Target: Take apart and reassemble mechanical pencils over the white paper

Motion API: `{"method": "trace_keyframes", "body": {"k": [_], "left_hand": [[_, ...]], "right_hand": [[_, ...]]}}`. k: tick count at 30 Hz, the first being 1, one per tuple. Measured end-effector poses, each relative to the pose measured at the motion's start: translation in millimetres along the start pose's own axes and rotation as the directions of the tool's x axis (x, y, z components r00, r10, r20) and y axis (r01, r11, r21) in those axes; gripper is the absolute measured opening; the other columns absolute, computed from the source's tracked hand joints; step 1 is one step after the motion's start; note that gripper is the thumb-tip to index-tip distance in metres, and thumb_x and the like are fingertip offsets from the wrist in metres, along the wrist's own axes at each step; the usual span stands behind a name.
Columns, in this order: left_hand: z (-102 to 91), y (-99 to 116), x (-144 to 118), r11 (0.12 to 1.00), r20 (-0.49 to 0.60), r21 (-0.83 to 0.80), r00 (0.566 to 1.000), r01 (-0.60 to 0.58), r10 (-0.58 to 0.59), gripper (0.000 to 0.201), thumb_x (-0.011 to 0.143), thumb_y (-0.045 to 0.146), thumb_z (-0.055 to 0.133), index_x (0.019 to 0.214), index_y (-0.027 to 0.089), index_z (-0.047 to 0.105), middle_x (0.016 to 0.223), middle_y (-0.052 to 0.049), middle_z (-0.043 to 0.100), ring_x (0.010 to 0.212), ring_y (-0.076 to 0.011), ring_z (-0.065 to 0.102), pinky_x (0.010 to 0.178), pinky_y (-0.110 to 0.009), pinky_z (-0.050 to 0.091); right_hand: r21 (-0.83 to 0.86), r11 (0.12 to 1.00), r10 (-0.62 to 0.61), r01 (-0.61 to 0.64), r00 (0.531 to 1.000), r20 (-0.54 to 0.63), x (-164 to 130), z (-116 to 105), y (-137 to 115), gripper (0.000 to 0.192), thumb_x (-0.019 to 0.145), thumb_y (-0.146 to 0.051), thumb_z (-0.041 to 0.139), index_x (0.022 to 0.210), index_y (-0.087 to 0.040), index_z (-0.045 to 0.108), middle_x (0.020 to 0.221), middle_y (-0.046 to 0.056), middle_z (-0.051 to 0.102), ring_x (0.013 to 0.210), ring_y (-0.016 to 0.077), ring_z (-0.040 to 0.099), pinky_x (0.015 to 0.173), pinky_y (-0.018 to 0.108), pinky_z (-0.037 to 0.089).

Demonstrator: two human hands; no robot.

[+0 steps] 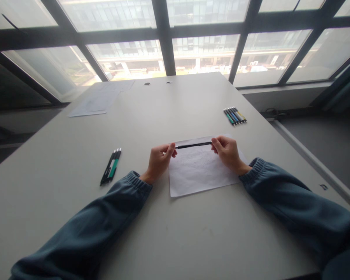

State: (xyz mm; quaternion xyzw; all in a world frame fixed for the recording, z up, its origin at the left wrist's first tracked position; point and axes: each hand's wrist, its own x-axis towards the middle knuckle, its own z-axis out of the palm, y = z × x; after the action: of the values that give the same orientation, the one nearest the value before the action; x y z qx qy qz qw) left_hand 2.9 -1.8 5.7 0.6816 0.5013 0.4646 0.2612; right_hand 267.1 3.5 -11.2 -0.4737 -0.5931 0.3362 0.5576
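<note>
A thin black pen point(193, 145) is held level between my two hands above a white sheet of paper point(200, 173). My left hand point(159, 160) pinches its left end, and my right hand point(228, 153) pinches its right end. The paper lies flat on the grey table point(175, 233) and carries faint marks. Both forearms in dark blue sleeves rest on the table.
Three pens point(111, 166) lie together to the left of my left hand. A row of several coloured pens point(235, 116) lies at the far right. More papers point(97, 102) sit at the far left corner. Large windows stand behind the table.
</note>
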Motion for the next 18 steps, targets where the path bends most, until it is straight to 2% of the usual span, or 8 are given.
{"method": "trace_keyframes", "body": {"k": [18], "left_hand": [[-0.5, -3.2, -1.0, 1.000, 0.013, -0.004, 1.000, -0.027, 0.027, 0.055, 0.098, 0.052, 0.053, 0.058, 0.017, 0.067, 0.057, -0.003, 0.068, 0.055, -0.0140, 0.063, 0.062, -0.026, 0.047]], "right_hand": [[-0.024, 1.000, -0.002, 0.002, 1.000, 0.005, -0.6, 0.0, 0.0, 0.048, 0.092, -0.057, 0.063, 0.065, -0.017, 0.064, 0.055, 0.001, 0.061, 0.049, 0.0108, 0.052, 0.048, 0.024, 0.039]]}}
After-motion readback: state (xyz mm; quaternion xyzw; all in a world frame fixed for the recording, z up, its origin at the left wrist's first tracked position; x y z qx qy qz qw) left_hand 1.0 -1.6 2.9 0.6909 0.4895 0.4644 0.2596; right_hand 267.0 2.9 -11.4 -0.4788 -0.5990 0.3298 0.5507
